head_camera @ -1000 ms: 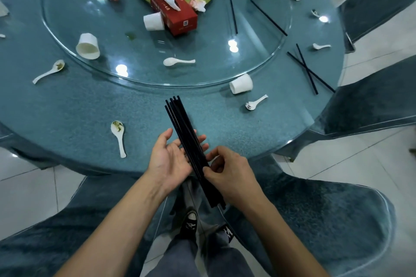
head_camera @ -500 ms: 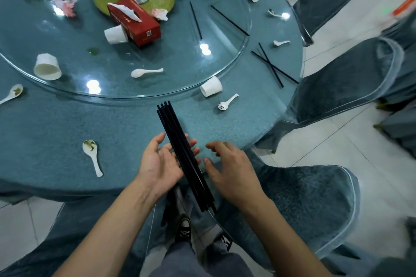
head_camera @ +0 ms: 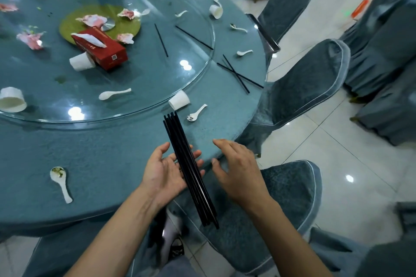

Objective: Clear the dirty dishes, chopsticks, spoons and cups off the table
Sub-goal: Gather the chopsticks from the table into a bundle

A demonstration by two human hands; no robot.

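A bundle of black chopsticks (head_camera: 190, 171) was carried across the upturned left hand (head_camera: 166, 173), with the fingers nearly straight beneath it and the thumb apart, so nothing was clamped. The right hand (head_camera: 238, 173) was held just beside it, fingers spread, nothing gripped. The bundle was positioned over the near edge of the table (head_camera: 108, 159). A tipped cup (head_camera: 179, 100) and a spoon (head_camera: 197, 113) were noted near its far tip.

Banquet restaurant: round table (head_camera: 117, 177) with glass turntable (head_camera: 139, 78), covered chairs (head_camera: 301, 94).

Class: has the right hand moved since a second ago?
Yes: the right hand has let go of the chopstick bundle and drawn rightward, along the edge of the table.
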